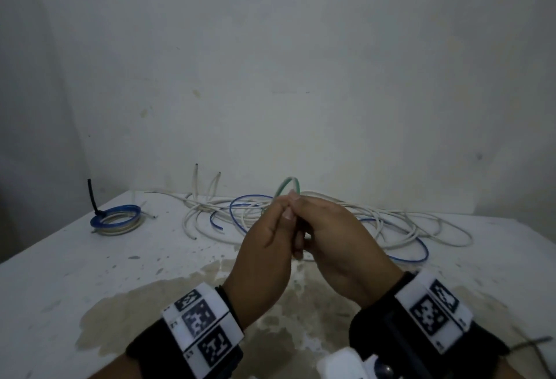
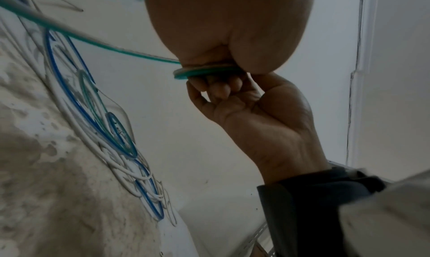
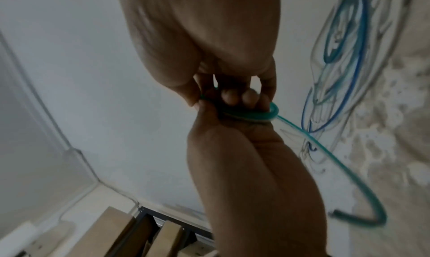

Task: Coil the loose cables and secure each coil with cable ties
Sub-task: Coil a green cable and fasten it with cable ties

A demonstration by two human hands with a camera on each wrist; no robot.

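Both hands raised together at centre frame in the head view, above the table (image 1: 75,273); left hand (image 1: 264,246) and right hand (image 1: 337,243) pressed against each other, fingers curled, both pinching the green cable (image 1: 289,183), its small loop arching up just above the fingertips. From the left wrist view, a tight green coil of a few turns clamped between the two hands at centre frame, right-hand fingers (image 2: 221,88) curled just beneath it, one free green strand running off to the upper left. From the right wrist view, the same coil held at mid-frame, two left-hand fingertips (image 3: 229,96) poking through the ring, thumb-side of the right hand closing on it from above; loose green tail sweeping down to the lower right and ending in a curl with a cut end. Behind the hands, across the middle of the head view, a tangle of loose white cables (image 1: 391,222) spread on the table, a blue cable (image 1: 240,201) looped through it, two white ends standing up against the wall (image 1: 270,62). Well apart at the left of the frame, a finished coil (image 1: 115,219) of blue and pale turns lying flat, bound by a black cable tie (image 1: 91,195) with its tail sticking upright. Large damp-looking stain (image 1: 150,312) on the table surface beneath the wrists, at lower centre. Marker-printed wristbands (image 1: 204,321) on both forearms along the bottom edge
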